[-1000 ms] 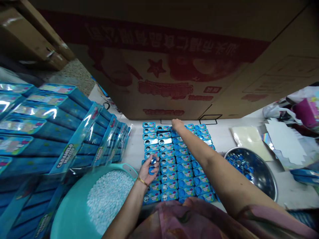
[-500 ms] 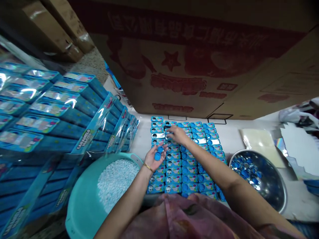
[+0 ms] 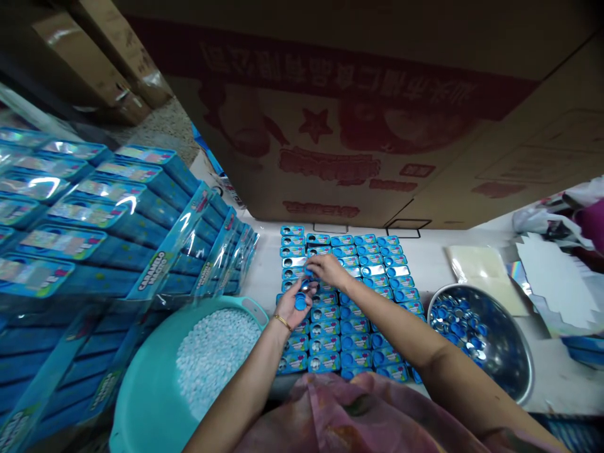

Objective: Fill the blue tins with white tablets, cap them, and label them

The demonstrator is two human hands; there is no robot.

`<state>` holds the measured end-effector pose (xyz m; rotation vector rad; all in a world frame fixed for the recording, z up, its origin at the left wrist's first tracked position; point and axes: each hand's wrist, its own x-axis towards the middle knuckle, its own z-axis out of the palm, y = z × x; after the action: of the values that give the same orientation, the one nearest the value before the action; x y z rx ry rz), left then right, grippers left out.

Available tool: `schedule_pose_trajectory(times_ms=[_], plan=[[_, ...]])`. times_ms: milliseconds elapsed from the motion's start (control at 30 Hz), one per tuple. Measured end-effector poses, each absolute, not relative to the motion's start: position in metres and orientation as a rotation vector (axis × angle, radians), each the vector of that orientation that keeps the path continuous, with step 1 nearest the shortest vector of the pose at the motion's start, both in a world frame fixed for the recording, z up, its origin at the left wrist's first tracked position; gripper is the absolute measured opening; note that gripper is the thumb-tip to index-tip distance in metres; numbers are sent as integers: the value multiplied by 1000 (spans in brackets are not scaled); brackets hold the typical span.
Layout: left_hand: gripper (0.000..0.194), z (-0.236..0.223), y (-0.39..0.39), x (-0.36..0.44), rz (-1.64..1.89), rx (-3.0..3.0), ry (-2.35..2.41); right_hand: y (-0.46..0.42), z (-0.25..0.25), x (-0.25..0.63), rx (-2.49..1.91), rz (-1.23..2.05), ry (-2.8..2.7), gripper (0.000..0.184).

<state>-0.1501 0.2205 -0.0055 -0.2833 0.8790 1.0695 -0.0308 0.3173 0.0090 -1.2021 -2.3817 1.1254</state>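
Observation:
Small round blue caps [image 3: 301,302] lie in the cupped palm and fingers of my left hand [image 3: 289,309], which is turned up over the rows of tins. Just above it, my right hand [image 3: 329,270] has its thumb and fingertips pinched together near the left fingers. Whatever is between those fingertips is too small to make out. Beneath both hands, flat blue tins [image 3: 324,329] with printed lids stand in several columns. Tins in the left columns show round openings with white pieces inside; many farther right have a blue cap in the round spot.
A turquoise basin [image 3: 141,377] of white candies [image 3: 214,352] stands at left, beside stacked plastic-wrapped blue packs [image 3: 155,239]. At right is a metal bowl [image 3: 512,352] with loose caps [image 3: 457,321]. A large carton [image 3: 330,126] rises behind the tins.
My right hand has come down and left from the upper tins to my left hand's fingers, its fingertips closing together. The left hand still holds caps. The view has shifted slightly.

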Motion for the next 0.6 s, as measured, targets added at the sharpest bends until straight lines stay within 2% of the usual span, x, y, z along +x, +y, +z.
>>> schedule_pose_trajectory(times_ms=[133, 233, 433, 600], plan=[[19, -11, 215, -158, 1094, -265, 866, 364, 6, -33, -1682, 845, -2387, 18], [19, -13, 210, -163, 1116, -272, 858, 397, 2, -48, -1883, 664, -2486, 20], [18, -11, 204, -170, 1129, -304, 849, 430, -12, -90, -2027, 716, -2616, 35], [17, -8, 201, -178, 1162, -311, 838, 443, -15, -97, -2074, 785, -2679, 38]])
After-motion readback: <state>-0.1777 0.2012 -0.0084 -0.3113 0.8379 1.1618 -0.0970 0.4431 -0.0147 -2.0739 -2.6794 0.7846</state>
